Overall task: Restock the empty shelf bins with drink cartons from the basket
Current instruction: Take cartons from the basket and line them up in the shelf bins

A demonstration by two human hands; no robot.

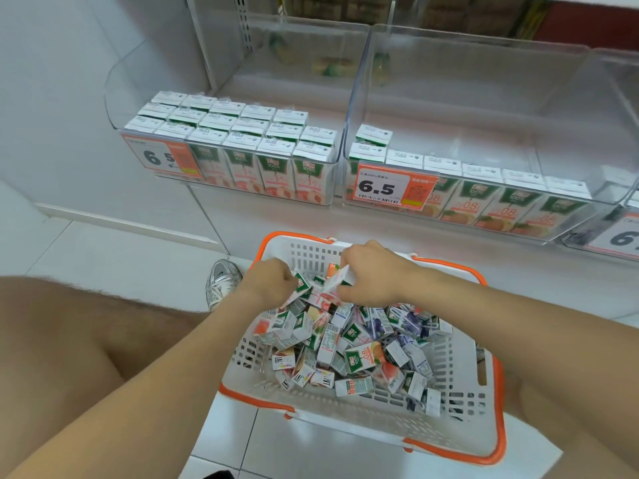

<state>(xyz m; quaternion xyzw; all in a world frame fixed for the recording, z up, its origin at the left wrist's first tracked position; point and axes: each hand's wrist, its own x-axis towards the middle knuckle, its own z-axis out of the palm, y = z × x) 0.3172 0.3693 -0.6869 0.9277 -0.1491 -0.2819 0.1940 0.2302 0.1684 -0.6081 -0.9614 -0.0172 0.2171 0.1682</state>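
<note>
A white basket with orange rim (460,385) sits on the floor, holding several loose drink cartons (359,354). My left hand (269,283) grips a green-and-pink carton (303,284) at the far end of the pile. My right hand (371,273) pinches a white-and-pink carton (340,280) right beside it. On the low shelf, the left clear bin (228,146) is nearly full of pink-label cartons. The middle clear bin (484,167) holds one front row of orange-label cartons plus two more cartons at its left.
A third bin (622,216) shows at the far right edge with a price tag. Orange price tags (394,184) reading 6.5 hang on the bin fronts. My bare knee (69,340) and a grey sneaker (221,281) are left of the basket. White floor tiles surround it.
</note>
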